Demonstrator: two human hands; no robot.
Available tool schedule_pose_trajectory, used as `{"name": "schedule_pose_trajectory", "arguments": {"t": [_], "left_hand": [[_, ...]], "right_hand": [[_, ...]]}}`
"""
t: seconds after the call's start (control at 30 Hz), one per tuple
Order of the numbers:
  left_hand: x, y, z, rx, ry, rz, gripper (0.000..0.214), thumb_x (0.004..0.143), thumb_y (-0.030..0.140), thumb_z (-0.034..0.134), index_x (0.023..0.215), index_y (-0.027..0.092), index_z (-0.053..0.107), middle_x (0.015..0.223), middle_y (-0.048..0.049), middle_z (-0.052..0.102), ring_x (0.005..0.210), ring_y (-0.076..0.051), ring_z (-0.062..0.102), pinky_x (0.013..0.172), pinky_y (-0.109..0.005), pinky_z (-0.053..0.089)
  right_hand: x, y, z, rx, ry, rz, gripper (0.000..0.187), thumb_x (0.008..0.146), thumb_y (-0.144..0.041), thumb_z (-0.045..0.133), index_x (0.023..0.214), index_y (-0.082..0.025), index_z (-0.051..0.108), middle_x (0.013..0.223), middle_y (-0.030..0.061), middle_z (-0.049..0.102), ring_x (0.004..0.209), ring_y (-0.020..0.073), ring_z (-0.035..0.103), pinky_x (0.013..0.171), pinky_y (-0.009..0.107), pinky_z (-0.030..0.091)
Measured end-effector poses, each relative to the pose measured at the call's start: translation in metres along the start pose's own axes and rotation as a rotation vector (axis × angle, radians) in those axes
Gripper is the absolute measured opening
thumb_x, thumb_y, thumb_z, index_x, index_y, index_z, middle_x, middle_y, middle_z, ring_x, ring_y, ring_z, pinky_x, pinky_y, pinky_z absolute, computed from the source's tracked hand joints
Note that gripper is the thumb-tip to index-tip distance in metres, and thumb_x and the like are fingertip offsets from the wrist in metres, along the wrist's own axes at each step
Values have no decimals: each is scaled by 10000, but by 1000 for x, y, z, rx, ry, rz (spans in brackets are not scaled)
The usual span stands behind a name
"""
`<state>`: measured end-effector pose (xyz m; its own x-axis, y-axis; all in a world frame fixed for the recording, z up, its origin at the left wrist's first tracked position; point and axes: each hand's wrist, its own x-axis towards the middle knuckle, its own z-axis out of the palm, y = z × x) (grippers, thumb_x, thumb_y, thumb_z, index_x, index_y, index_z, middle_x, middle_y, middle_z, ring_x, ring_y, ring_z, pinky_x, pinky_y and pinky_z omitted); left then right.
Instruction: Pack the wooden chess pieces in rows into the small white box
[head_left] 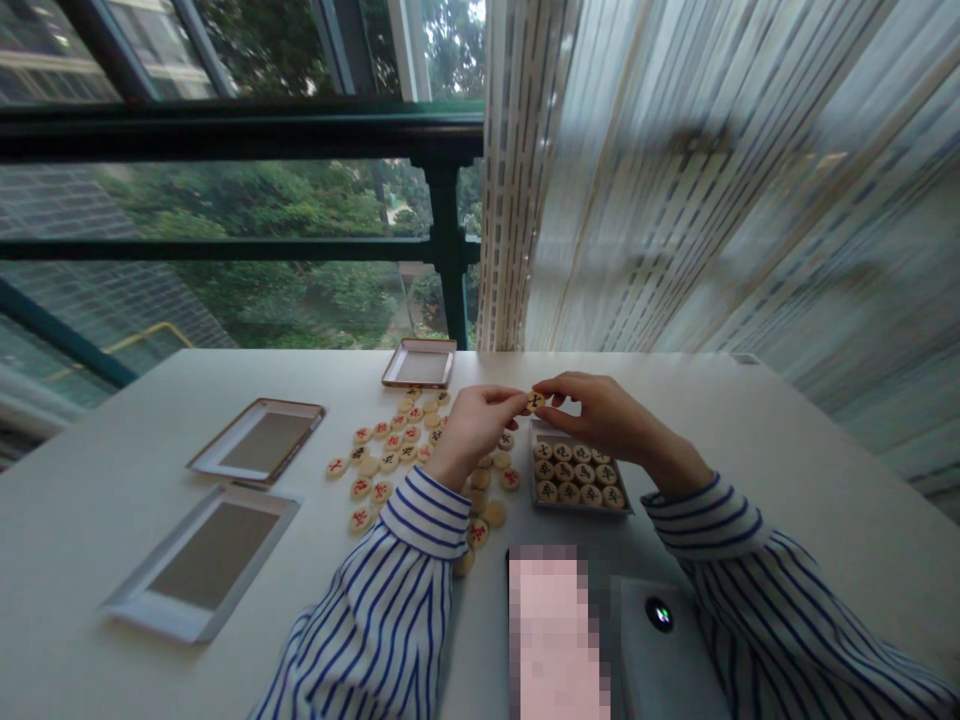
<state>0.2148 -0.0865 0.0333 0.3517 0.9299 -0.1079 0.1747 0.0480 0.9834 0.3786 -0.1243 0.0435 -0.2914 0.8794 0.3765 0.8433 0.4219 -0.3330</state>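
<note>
Between my two hands, just above the far edge of a box, is a round wooden Chinese chess piece (535, 402) with a dark character on it. The fingertips of my left hand (481, 424) pinch its left side. My right hand (600, 412) grips it from the right with thumb and fingers. Below sits the open box (582, 508), with rows of dark-lettered pieces (568, 471) lying face up in it; my right hand hides its far right corner. Loose pieces (394, 440), red-lettered, dark-lettered and blank side up, are scattered left of the box, partly behind my left hand and sleeve.
Two shallow trays or lids lie at the left, one brown-rimmed (321, 420) and one pale (214, 622). Another small open tray (418, 362) stands at the table's far edge. A phone (559, 640) and a grey device with a lit round display (660, 614) are near me.
</note>
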Motion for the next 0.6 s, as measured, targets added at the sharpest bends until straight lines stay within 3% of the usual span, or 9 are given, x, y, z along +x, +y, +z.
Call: {"name": "schedule_pose_trajectory", "arguments": {"t": [0.27, 0.6], "left_hand": [[-2, 3, -1, 46, 26, 20, 206, 739, 274, 612, 819, 96, 677, 760, -65, 689, 522, -65, 508, 498, -190, 380], [5, -9, -3, 273, -25, 114, 214, 758, 261, 557, 838, 116, 693, 790, -71, 698, 596, -103, 571, 566, -213, 442]], "right_hand": [[1, -3, 2, -56, 17, 15, 315, 799, -320, 556, 1046, -144, 641, 881, 58, 686, 781, 148, 612, 746, 257, 443], [-2, 5, 1, -121, -103, 35, 300, 807, -333, 514, 1024, -175, 648, 855, 36, 696, 762, 150, 629, 705, 247, 431]]}}
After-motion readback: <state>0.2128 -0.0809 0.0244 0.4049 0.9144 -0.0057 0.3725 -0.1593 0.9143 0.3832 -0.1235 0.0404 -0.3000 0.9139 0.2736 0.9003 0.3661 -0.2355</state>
